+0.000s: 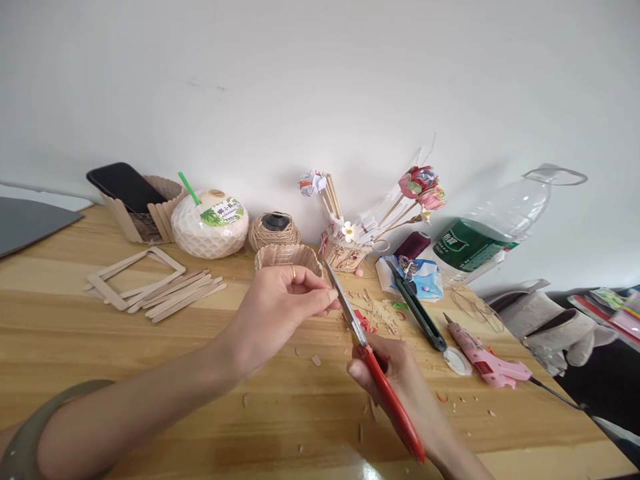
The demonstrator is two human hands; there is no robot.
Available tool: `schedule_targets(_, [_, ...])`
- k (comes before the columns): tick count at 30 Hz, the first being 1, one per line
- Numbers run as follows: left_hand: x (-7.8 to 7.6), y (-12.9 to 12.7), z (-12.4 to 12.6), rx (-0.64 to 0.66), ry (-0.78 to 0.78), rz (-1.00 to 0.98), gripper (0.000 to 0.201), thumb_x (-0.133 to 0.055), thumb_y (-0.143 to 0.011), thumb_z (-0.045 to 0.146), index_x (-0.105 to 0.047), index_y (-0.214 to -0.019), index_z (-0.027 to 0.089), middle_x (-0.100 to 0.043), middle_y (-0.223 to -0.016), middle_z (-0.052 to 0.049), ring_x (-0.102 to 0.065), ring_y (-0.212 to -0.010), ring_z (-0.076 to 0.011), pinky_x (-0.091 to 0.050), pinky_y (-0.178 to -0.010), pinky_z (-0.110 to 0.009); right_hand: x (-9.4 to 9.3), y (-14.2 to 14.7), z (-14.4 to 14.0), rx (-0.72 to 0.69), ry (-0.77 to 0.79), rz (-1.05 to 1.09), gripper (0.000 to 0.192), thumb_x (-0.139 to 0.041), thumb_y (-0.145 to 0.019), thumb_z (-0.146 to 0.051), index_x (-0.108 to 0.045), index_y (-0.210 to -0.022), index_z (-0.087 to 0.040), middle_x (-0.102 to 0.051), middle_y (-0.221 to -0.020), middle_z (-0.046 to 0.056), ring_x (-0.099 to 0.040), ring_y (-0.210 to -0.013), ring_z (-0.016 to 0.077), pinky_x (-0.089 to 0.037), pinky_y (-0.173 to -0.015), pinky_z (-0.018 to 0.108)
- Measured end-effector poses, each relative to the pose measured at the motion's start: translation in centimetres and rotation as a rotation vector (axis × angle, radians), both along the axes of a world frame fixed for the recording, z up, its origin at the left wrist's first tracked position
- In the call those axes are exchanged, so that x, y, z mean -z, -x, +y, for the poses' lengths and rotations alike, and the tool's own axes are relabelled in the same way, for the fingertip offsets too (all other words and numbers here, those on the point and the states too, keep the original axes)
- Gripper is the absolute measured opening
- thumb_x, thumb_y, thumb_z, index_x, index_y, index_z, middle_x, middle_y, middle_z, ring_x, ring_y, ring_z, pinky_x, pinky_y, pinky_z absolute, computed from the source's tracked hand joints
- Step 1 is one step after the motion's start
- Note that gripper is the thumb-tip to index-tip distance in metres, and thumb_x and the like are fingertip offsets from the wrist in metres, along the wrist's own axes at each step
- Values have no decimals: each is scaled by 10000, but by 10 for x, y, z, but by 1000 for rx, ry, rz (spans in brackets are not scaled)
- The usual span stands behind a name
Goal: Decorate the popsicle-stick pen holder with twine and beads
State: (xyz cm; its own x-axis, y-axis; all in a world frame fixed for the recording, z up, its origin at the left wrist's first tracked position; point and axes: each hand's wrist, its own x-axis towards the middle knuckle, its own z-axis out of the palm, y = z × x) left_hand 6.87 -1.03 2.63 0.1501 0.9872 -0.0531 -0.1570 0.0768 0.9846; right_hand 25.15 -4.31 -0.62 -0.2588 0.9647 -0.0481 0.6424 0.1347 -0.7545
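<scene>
Slanting up and away over the wooden table (175,413), the scissors (393,397) sit in the right hand (410,377), whose fingers are curled and clamped around them. Their handles are red, long and glossy; the metal blades (346,303) are slim and grey, and lie so close that I see them as one narrow strip. The left hand (280,307), a gold ring (293,273) on one finger, has its thumb and forefinger pressed together right by the blades. Whether they touch the metal I can't tell, and anything pinched between them is too small to make out. The palm and most fingers of the right hand are tucked behind the handles, so the finger loops are largely covered. Beyond the left hand, a scalloped wooden box (287,255) is partly blocked by the knuckles. Red scraps (367,322) behind the scissors are half hidden too, and the pale chips (383,313) near them blur into the table's grain. The olive sleeve (55,427) is cut off at my view's edge.
</scene>
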Motion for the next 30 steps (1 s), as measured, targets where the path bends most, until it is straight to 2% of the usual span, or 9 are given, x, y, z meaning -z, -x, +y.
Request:
schedule_targets(3, [-1,1,0,20,5,-26,84,-679,-681,225,-651,-639,157,-685,-650,9,-598,-638,-103,-491,-626,-210,0,-9,6,66,-1,-43,509,-473,-745,-669,-304,-581,-218,-306,-537,-53,-319,-480,100,-233,-439,230])
schedule_targets(6, [-1,2,0,12,13,-54,89,-687,-671,229,-649,-648,152,-680,-661,4,-586,-628,-103,-497,-612,-218,5,-25,18,179,-77,-364,453,-529,-759,-577,-330,-566,-219,-378,-500,-48,-375,-461,115,-258,-440,234])
schedule_targets(9, [-1,1,1,-4,11,-65,98,-696,-654,222,-636,-627,150,-674,-650,2,-582,-604,-104,-504,-614,-235,15,-43,29,242,-159,-663,360,-501,-794,-513,-477,-613,-203,-559,-547,20,-490,-485,159,-312,-464,256])
schedule_targets(13, [-1,0,3,-2,10,-67,100,-710,-629,211,-633,-609,150,-667,-635,10,-581,-582,-100,-507,-622,-246,26,-56,36,208,-217,-728,218,-534,-790,-369,-624,-778,-170,-677,-764,97,-629,-671,231,-386,-552,274])
schedule_targets(17, [2,-1,3,20,38,-78,89,-709,-639,203,-645,-612,148,-664,-640,8,-581,-625,-101,-497,-608,-223,16,-52,33,266,-318,-795,230,-564,-792,-351,-663,-806,-143,-679,-828,149,-654,-730,303,-407,-546,313])
schedule_targets(20, [3,-2,1,46,82,-104,87,-708,-659,208,-649,-632,150,-662,-650,6,-587,-665,-105,-488,-594,-206,-1,-35,23,313,-512,-708,245,-509,-859,-338,-642,-967,-163,-678,-924,131,-658,-770,272,-451,-572,327])
schedule_targets(22, [4,-2,0,63,94,-116,91,-705,-671,219,-650,-640,153,-661,-669,5,-589,-689,-109,-483,-590,-201,-12,-19,15,198,-793,-403,167,-513,-878,-279,-630,-939,-176,-679,-898,90,-656,-733,195,-495,-619,300])
schedule_targets(24, [4,-3,-1,85,90,-123,89,-692,-689,226,-654,-645,158,-660,-696,-1,-593,-732,-119,-480,-595,-200,-19,-2,10,65,-960,-191,87,-551,-863,-209,-618,-910,-180,-671,-876,73,-649,-760,169,-523,-650,280])
schedule_targets(30, [5,-4,-4,132,111,-137,89,-685,-696,232,-648,-654,163,-634,-706,6,-577,-734,-124,-489,-603,-212,-22,23,10,-88,-994,-19,142,-579,-827,-74,-624,-927,-166,-661,-855,59,-634,-774,137,-531,-659,250])
